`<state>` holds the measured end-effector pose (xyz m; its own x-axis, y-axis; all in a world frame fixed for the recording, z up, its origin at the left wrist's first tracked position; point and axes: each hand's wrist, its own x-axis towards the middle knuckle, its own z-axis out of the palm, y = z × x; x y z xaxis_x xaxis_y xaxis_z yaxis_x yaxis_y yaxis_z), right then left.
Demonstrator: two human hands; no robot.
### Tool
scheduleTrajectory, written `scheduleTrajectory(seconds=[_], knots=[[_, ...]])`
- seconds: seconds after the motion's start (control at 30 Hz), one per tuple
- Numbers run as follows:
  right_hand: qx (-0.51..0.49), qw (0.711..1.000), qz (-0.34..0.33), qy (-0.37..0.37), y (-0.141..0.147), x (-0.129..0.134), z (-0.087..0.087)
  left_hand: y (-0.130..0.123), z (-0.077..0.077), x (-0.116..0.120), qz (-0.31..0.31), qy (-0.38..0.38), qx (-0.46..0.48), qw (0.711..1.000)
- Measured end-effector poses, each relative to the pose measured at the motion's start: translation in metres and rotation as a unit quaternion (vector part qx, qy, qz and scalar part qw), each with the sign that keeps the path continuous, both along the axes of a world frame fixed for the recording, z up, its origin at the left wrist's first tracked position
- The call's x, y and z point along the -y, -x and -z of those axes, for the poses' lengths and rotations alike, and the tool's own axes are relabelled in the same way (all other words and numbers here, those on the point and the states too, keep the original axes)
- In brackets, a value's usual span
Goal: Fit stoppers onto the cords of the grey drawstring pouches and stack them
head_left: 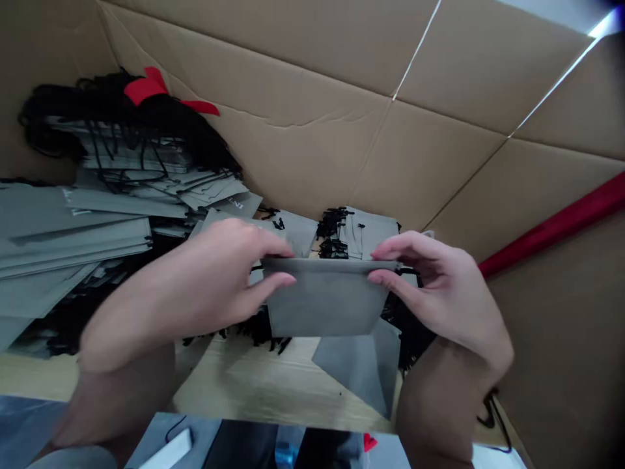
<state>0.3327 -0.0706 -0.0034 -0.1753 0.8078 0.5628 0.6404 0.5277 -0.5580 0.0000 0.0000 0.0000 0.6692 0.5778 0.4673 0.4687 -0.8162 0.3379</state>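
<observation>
A flat grey pouch (327, 303) with black cord at its upper corners hangs between my two hands, above the table. My left hand (239, 270) pinches its top edge near the left corner, thumb in front and fingers behind. At the right corner my right hand (430, 280) grips the same edge between thumb and fingers. The top edge is drawn straight and looks closed. Below it on the right lies another grey pouch (359, 365), partly covered. Behind the held pouch are more grey pouches (375, 228) with bunched black cords (334, 231).
Large stacks of grey pouches (73, 228) fill the left side. On top lies a bundle of black cords (58, 107) with a red strip (146, 88). Cardboard walls (303, 98) enclose the wooden table (244, 384). A red band (556, 225) runs along the right wall.
</observation>
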Motion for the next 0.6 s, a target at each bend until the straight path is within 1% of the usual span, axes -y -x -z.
scheduleTrajectory(seconds=[0.07,0.13,0.2,0.3,0.37,0.43,0.53,0.6], knots=[[-0.034,0.999,-0.021,-0.013,0.016,-0.001,0.003,-0.014,0.001,0.007,0.011,0.034,0.031,0.999],[-0.064,0.997,-0.043,-0.019,0.032,-0.002,0.006,-0.028,0.001,0.013,0.057,0.092,0.068,0.992],[-0.086,0.995,-0.055,-0.022,0.040,-0.003,0.007,-0.034,-0.001,0.015,0.079,0.130,0.070,0.986],[-0.098,0.993,-0.055,-0.024,0.041,-0.004,0.010,-0.033,-0.003,0.014,0.071,0.135,0.054,0.987],[-0.092,0.994,-0.043,-0.030,0.040,-0.005,0.011,-0.031,-0.004,0.013,0.066,0.136,0.065,0.986],[-0.092,0.994,-0.036,-0.040,0.041,-0.005,0.011,-0.032,-0.003,0.013,0.067,0.144,0.101,0.982],[-0.105,0.992,-0.042,-0.054,0.047,-0.003,0.011,-0.039,-0.002,0.016,0.082,0.162,0.180,0.967],[-0.110,0.990,-0.042,-0.074,0.049,-0.002,0.010,-0.041,-0.001,0.016,0.093,0.168,0.214,0.958]])
